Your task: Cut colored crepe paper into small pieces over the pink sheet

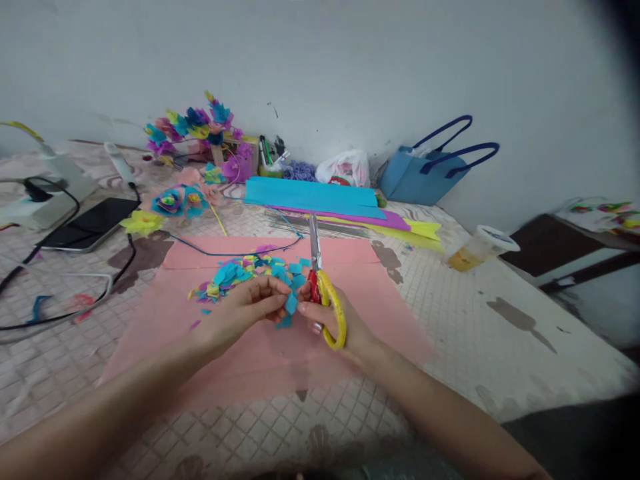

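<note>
Between my two hands is a small blue piece of paper [291, 304]. My left hand [255, 303] pinches its left edge between thumb and fingers. My right hand [340, 320] holds scissors [327, 300] with yellow and red handles, blades pointing away from me; its thumb and fingertip come close to the paper's right edge, and whether they grip it I cannot tell. A pile of small paper pieces [233, 272] in blue, yellow and purple lies just beyond my hands on a pink paper sheet [240, 373].
Folded blue paper [310, 195] lies at the back over purple and yellow sheets. Paper flowers [195, 127], a phone [93, 223] and cables are at the left. A blue bag [420, 177] stands back right, near a plastic cup [480, 248].
</note>
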The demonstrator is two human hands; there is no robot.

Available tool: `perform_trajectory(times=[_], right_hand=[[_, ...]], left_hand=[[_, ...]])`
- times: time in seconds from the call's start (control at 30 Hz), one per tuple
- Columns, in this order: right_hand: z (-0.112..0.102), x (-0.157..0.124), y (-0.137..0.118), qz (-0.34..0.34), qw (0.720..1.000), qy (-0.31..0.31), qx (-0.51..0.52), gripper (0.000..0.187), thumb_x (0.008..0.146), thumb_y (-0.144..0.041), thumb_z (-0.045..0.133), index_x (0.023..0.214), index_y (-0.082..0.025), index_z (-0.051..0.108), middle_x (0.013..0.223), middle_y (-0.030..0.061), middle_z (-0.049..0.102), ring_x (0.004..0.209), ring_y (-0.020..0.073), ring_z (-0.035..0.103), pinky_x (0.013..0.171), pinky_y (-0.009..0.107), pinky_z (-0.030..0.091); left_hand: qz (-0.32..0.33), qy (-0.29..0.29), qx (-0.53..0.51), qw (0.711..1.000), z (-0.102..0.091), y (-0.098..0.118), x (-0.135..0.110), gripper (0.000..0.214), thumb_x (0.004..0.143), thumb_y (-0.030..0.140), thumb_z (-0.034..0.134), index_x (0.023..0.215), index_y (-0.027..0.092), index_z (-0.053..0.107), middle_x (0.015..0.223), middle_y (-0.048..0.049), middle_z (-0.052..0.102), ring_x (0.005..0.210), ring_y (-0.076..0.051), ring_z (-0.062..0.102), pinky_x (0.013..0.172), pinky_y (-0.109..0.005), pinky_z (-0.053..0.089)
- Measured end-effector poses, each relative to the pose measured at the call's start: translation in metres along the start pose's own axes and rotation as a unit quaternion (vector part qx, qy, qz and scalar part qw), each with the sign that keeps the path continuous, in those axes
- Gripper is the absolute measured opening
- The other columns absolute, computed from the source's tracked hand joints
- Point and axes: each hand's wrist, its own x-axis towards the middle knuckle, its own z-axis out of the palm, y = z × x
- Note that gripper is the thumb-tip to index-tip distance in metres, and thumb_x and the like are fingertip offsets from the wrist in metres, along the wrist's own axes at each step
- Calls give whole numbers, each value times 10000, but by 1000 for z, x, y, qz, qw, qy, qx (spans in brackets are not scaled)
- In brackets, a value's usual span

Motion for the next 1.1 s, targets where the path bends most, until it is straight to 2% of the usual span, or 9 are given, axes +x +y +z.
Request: perform_trajectory(times=[0.17,0.33,0.47,0.63,0.83,0.93,1.0,1.1], right_hand=[[-3,-2,-3,5,1000,-21,-8,248,611,-248,667,795,-208,507,696,-50,512,486,66,432,396,181,360],[-2,-3,-4,19,999,-21,-21,304,601,-265,700,824,-202,504,752,-38,522,502,68,448,401,190,364],[-3,-2,-5,2,999,-19,-26,278,616,-271,690,810,-201,504,728,-39,533,503,71,450,408,193,367],[-4,0,1,-17,1000,-24,-4,249,703,-366,655,809,-211,491,574,-89,431,403,57,366,379,197,337],[-3,-3,-2,-18,999,0,-37,322,645,-341,733,818,-203,499,766,-26,521,548,81,465,421,195,369],[-3,-3,-3,-16,999,-2,-39,317,634,-322,732,807,-202,495,755,-20,523,611,106,497,436,192,378],[-3,-2,-2,-16,999,-4,-39,335,629,-332,740,813,-202,493,743,-25,521,596,103,494,430,191,373],[-3,-1,0,-16,999,-19,-34,354,684,-421,715,840,-204,483,685,-51,492,471,67,414,399,198,347]], left_hand=[[-30,-20,17,999,0,2,-1,254,822,419,638,770,171,616,691,8,638,652,-140,621,614,-249,481],[-44,-50,62,996,1,4,-1,207,746,330,724,701,164,608,615,15,639,568,-119,583,584,-240,462],[-39,-37,51,997,2,4,-1,198,761,318,705,693,163,601,604,16,649,565,-110,580,586,-231,452],[-41,-16,27,999,1,2,-1,201,760,318,703,707,165,584,598,16,657,569,-113,592,587,-232,452],[-41,-22,42,998,1,0,-1,211,758,333,706,709,161,593,605,13,658,576,-116,594,591,-234,453],[-47,-36,56,997,1,1,-1,223,736,351,727,720,160,612,628,7,668,607,-129,610,610,-245,468],[-52,-46,62,996,1,1,0,232,719,354,743,713,157,620,643,-5,680,609,-136,619,614,-254,480],[-40,-32,47,998,0,1,1,226,732,340,739,689,156,615,627,-8,684,593,-130,623,601,-244,486]])
